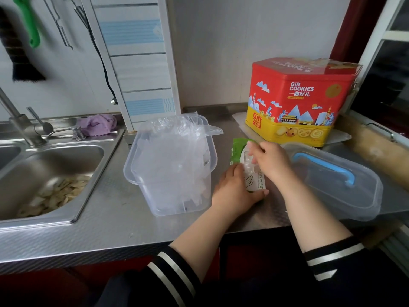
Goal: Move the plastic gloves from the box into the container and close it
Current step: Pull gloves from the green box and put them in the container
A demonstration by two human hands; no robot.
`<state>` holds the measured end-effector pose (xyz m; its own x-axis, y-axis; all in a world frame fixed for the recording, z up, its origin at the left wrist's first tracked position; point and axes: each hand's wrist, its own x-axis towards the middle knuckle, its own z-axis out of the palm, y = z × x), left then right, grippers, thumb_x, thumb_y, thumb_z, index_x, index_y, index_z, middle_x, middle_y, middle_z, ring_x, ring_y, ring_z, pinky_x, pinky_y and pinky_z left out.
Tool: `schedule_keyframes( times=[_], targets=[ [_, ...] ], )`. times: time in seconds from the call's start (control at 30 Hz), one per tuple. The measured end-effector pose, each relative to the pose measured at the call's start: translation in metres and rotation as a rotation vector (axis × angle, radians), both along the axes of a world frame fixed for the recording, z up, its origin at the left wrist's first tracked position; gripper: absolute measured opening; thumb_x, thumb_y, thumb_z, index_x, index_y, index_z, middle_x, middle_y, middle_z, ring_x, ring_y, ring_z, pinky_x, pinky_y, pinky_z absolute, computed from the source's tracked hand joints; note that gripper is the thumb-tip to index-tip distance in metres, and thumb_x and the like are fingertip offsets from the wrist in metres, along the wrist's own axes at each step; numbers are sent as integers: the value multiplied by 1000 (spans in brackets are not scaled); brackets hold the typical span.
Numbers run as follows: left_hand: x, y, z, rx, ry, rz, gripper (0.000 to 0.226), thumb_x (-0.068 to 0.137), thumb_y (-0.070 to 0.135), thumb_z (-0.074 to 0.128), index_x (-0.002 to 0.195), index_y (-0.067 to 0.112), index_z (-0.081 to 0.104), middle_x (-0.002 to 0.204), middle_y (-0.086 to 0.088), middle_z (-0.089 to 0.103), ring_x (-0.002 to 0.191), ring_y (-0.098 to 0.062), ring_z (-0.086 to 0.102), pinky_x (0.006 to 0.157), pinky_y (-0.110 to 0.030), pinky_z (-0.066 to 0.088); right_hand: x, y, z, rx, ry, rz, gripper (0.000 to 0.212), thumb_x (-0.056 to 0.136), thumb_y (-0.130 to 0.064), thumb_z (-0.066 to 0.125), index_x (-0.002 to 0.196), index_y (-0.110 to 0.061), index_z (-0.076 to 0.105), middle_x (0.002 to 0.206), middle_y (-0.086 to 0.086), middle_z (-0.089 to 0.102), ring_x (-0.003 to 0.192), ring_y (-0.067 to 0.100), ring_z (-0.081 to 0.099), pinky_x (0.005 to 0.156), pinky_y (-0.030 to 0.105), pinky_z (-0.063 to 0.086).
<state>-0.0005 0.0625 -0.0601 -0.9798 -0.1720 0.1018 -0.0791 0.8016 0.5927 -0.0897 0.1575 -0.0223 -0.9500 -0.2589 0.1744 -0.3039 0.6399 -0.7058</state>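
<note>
1. While the lid (332,180) lies off to the right on the steel counter (110,222), I judge the task to be well advanced but not finished: the clear container (170,171) already holds a loose heap of plastic gloves (174,151), some spilling over its rim.
2. Left to do, as I read it: draw out whatever is left in the box (247,165), tuck the overhanging film inside, then fit the lid.
3. My left hand (234,191) holds the near end of the box, fingers curled round its side and thumb along the front edge, steadying it on the counter.
4. My right hand (272,160) sits over the box opening, fingertips drawn close together and pinching a clump of clear film; how much they hold I cannot tell.
5. Box: small, green and white, with a glove outline printed on top, lying flat between the container and the lid. How many gloves remain inside is hidden.
6. Gloves: thin, transparent, crumpled, with no fixed shape.
7. Lid: translucent, with a blue handle, lying just right of my right forearm.
8. Risk noted: film caught at the rim could stop the lid seating.
</note>
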Motion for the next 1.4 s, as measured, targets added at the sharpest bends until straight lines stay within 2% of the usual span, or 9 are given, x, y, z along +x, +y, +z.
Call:
schedule_keyframes(
  times=[0.1,0.17,0.4,0.57,0.9,0.97,1.07,1.3,1.4],
  targets=[
    [1,0,-1,-23,0,7,90,81,58,67,148,13,27,155,-4,27,140,-24,27,112,-36,26,-9,1,-7,217,-11,53,25,94,-33,61,109,-18,72,120,4,58,104,23,59,89,33,49],
    [0,0,-4,-25,9,17,90,80,58,67,147,13,28,154,-4,29,139,-25,29,112,-37,28,-12,1,-9,289,-16,49,26,93,-34,61,112,-19,73,129,8,49,114,28,54,98,38,45],
    [5,2,-11,33,97,34,90,77,56,72,145,12,33,152,-4,35,137,-25,34,110,-34,29,-9,-10,-12,445,115,34,23,95,-24,56,90,-8,72,119,11,51,103,31,55,74,29,36],
    [5,2,-14,30,137,30,91,76,59,71,148,18,33,154,-5,35,139,-27,34,111,-37,31,5,-4,-11,293,112,67,24,98,-20,51,92,-4,69,135,14,49,127,28,46,95,32,38],
    [6,2,-15,-2,112,43,93,78,56,69,151,17,26,158,-3,24,144,-25,24,113,-35,24,18,3,-19,70,2,13,17,99,-22,49,86,-13,55,90,0,51,84,21,52,66,27,38],
    [6,2,-15,-6,110,42,92,78,57,68,150,17,27,158,-3,25,143,-25,24,114,-34,24,18,2,-17,23,16,-3,18,100,-27,49,102,-12,59,99,0,52,90,19,51,73,26,39],
    [7,3,-16,-11,122,42,91,79,58,68,150,16,29,157,-3,26,143,-24,25,114,-33,23,11,0,-18,195,30,25,29,100,-25,46,125,-17,58,134,4,41,114,23,52,93,31,41],
    [7,2,-16,-42,127,46,88,81,59,64,149,16,29,157,-2,29,142,-23,27,113,-33,25,1,-14,-24,332,85,-104,27,97,-27,52,107,-10,70,137,3,44,111,29,57,78,28,42],
    [8,3,-15,-23,115,41,88,81,58,65,150,16,29,158,-2,28,143,-22,26,113,-33,25,9,-12,-21,313,129,-55,22,97,-22,53,103,-10,70,136,5,47,117,27,53,85,29,42]
  ],
)
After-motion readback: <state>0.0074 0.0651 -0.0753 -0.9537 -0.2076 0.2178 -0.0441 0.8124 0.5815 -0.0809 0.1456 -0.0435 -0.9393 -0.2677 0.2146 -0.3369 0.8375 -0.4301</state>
